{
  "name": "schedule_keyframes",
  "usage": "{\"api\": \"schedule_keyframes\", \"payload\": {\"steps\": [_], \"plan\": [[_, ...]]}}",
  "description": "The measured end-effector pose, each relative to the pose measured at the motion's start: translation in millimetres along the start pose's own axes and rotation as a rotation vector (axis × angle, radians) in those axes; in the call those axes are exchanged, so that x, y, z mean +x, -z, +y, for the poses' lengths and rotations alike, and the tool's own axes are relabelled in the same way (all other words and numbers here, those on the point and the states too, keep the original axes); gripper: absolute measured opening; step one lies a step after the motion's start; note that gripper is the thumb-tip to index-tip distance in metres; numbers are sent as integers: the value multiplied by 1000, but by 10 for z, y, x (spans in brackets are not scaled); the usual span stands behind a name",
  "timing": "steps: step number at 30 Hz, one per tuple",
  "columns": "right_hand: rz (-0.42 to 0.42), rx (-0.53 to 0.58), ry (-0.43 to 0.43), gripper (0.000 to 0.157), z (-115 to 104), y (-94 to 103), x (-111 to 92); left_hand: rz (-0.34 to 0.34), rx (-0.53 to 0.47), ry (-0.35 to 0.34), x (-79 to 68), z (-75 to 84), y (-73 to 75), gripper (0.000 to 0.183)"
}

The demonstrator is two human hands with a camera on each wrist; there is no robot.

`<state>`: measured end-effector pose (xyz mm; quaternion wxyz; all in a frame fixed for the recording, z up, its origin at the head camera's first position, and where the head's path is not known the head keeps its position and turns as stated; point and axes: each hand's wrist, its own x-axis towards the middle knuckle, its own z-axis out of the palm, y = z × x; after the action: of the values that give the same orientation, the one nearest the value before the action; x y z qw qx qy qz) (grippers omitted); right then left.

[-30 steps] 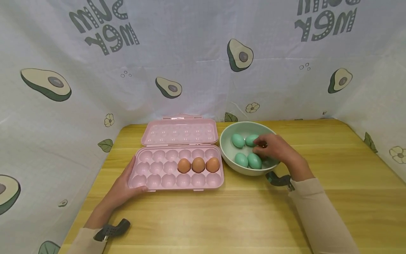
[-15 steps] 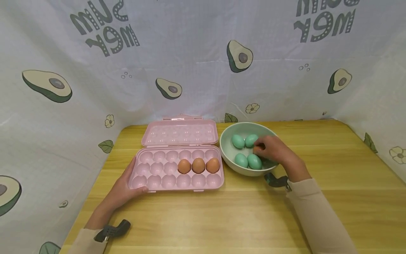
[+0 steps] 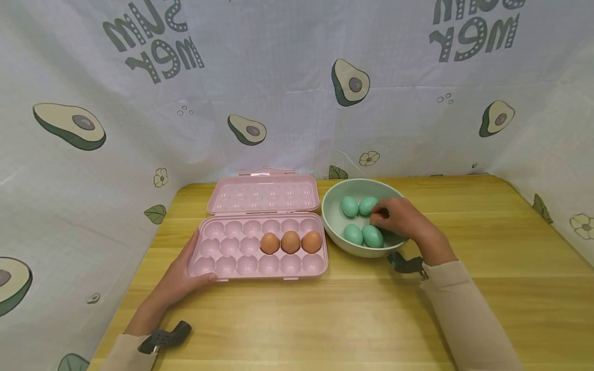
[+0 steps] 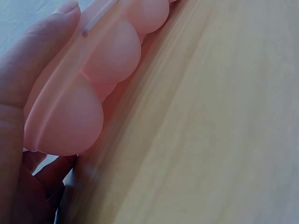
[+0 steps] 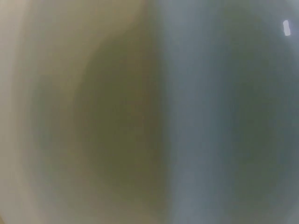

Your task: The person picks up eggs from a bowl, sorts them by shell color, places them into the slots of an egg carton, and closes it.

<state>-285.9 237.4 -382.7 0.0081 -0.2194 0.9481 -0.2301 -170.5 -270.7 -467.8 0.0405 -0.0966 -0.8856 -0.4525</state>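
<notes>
Head view shows a green egg point(image 3: 368, 205) in the bowl point(image 3: 357, 251), just left of the nearer right hand point(image 3: 401, 219), whose fingers' hold is unclear, while the left hand point(image 3: 178, 275) grips a carton point(image 3: 247, 264).

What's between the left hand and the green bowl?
The pink egg box, with three brown eggs in its middle row, lies between the left hand and the green bowl, as the head view shows.

Left hand point(image 3: 178, 281) near surface's point(image 3: 297, 319) left edge, thumb and fingers parted, gripping. Right arm point(image 3: 468, 314) reaching inward; right hand point(image 3: 400, 216) toward far edge, fingers bent, tips partly hidden.
</notes>
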Motion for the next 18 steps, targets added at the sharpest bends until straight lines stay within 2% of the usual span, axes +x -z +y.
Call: {"api": "schedule_keyframes", "payload": {"steps": [18], "plan": [[1, 59, -33, 24, -6, 67, -28, -3, -9, -1, 6, -5, 5, 118]]}}
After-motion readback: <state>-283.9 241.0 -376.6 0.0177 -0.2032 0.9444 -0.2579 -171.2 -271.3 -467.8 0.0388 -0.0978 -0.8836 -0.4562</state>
